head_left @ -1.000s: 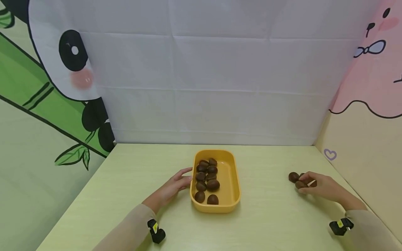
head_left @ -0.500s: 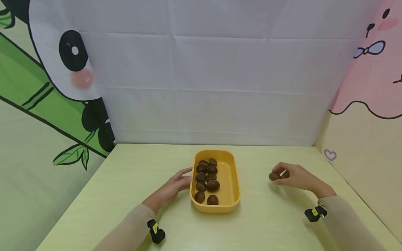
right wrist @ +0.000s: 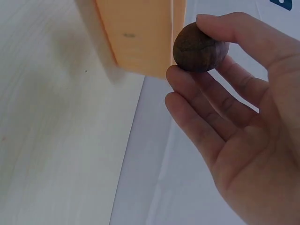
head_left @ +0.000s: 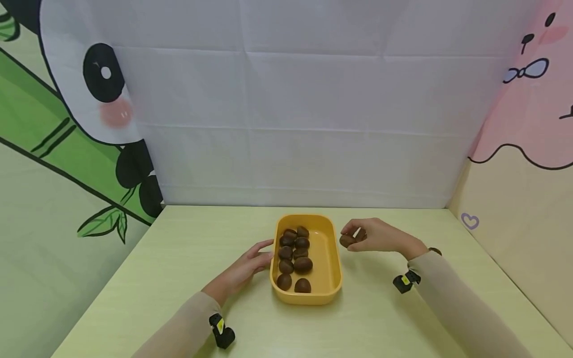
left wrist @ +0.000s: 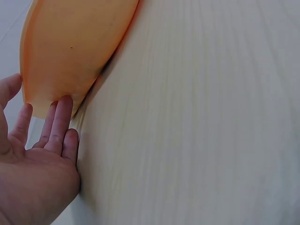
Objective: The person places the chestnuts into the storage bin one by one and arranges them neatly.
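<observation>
A yellow plastic tray [head_left: 333, 263] stands mid-table with several brown chestnuts [head_left: 303, 265] along its left half. Relaxed, nearly straight fingers of my left hand [head_left: 243, 268] touch the tray's left side; in the left wrist view the hand [left wrist: 42, 164] has its fingertips against the outer wall [left wrist: 70, 51]. My right hand [head_left: 380, 236] is just off the tray's right rim, pinching a chestnut [head_left: 346, 241] between thumb and fingers. A second brown patch shows behind its fingers in the head view. In the right wrist view the pinched chestnut [right wrist: 197, 49] overlaps the tray's edge.
Another chestnut [head_left: 435, 251] lies on the table to the right, partly hidden behind my right wrist. The pale wooden table [head_left: 371, 318] ends at a white cloth backdrop [head_left: 304, 149]. Printed panels stand on both sides.
My right hand has picked up from the chestnuts at the right and travelled left to the tray's right rim. The left hand and the tray have stayed in place.
</observation>
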The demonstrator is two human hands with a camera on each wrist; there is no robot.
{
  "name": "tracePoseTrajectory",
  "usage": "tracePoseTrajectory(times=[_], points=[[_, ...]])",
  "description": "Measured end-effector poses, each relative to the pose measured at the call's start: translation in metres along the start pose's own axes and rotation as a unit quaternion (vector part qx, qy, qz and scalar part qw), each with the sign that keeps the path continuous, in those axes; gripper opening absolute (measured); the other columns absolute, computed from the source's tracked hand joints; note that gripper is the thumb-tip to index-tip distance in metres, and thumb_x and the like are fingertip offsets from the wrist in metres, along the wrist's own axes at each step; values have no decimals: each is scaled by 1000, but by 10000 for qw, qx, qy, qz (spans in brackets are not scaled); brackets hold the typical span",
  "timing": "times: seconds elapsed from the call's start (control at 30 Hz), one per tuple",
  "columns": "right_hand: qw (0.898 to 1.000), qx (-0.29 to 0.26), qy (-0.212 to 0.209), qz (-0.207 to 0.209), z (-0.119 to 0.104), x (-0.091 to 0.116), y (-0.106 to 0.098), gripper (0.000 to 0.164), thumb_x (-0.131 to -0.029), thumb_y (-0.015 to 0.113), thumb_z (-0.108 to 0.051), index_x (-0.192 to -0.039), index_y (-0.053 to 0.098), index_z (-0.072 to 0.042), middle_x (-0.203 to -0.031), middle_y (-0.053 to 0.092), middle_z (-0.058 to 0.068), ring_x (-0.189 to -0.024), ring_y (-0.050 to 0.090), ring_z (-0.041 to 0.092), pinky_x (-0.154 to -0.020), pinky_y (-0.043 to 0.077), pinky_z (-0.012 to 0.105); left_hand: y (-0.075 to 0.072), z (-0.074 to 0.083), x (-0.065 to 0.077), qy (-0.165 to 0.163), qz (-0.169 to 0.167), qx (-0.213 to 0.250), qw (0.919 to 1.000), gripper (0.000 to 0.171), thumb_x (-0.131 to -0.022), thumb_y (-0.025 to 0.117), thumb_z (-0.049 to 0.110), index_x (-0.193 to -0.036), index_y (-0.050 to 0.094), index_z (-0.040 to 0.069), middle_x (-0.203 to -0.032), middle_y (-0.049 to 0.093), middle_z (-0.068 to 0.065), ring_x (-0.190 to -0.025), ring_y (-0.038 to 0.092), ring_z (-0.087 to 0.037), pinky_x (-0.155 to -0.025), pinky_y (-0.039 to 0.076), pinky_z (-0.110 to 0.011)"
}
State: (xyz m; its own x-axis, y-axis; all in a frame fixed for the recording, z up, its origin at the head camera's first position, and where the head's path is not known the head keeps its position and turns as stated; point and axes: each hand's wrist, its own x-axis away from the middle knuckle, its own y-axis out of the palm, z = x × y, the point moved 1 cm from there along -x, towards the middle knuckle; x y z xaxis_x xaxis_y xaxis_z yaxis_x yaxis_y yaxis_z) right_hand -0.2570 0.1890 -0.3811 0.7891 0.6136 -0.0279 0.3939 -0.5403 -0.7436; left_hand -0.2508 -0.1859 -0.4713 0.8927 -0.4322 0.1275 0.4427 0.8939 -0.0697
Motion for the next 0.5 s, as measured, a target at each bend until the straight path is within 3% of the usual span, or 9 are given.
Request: tracePoseTrajectory(times=[0.27, 0.5], points=[[9990, 160, -295, -298, -18, -41, 14, 32, -88, 77, -17, -118, 66, -13, -110, 67, -4, -96, 67, 14, -83, 56, 29, 1, 1, 0, 32, 4, -4, 10000, 63, -102, 58, 35, -156, 32, 15, -138, 56, -18, -125, 55, -31, -115, 27, -53], [9973, 621, -232, -307, -16, -56, 27, 33, -87, 79, -19, -118, 67, -15, -107, 68, -7, -99, 65, 13, -89, 54, 39, 0, 0, -1, -7, 25, -11, 10000, 63, -102, 59, 36, -155, 33, 16, -139, 56, -16, -126, 54, -31, -115, 27, -53]])
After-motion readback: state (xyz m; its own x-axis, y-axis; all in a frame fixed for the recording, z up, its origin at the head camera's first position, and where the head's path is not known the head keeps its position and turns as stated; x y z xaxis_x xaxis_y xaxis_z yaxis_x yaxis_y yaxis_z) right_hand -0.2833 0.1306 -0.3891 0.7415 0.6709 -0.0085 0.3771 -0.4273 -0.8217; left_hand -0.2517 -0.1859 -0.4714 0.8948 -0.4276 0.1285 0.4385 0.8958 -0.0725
